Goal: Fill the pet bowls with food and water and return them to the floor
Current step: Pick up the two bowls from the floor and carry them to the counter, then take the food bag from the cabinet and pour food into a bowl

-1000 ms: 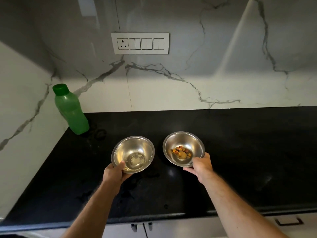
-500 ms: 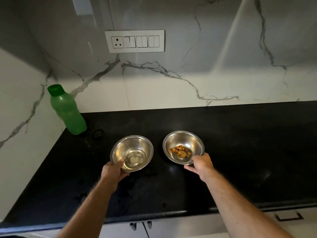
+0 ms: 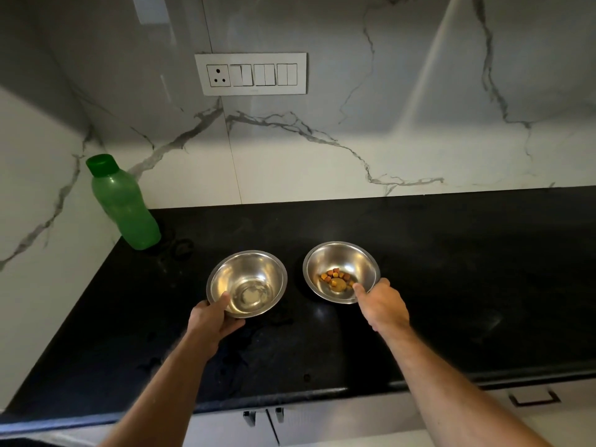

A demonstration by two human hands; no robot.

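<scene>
While both steel bowls sit over the black countertop (image 3: 451,269), each is held at its near rim by one hand. With its thumb hooked inside the rim and its fingers curled under the outer wall, the left hand (image 3: 211,321) grips the water bowl (image 3: 247,284). That bowl is nearer the green bottle (image 3: 122,204), which stands upright with its green cap on, in the corner where the countertop meets the two marble walls. A shallow pool of clear water shows at the bottom of the water bowl. Whether the bowl rests on the counter or is lifted slightly off it cannot be told.

Just beside the water bowl, on the side away from the bottle, is the food bowl (image 3: 341,271), apart from it by a narrow strip of dark counter. It holds a small cluster of orange and brown kibble pieces (image 3: 335,279) near its centre. At the near rim of the food bowl, the right hand (image 3: 383,306) pinches the edge, thumb reaching inside towards the kibble and fingers curled beneath, out of sight.

Above the bowls, on the veined marble backsplash (image 3: 322,150), a white switch plate (image 3: 251,74) carries a socket and several rocker switches. Below the counter's front edge, cabinet door handles (image 3: 263,416) show, and a drawer pull (image 3: 533,398) lies further along, away from the bottle.
</scene>
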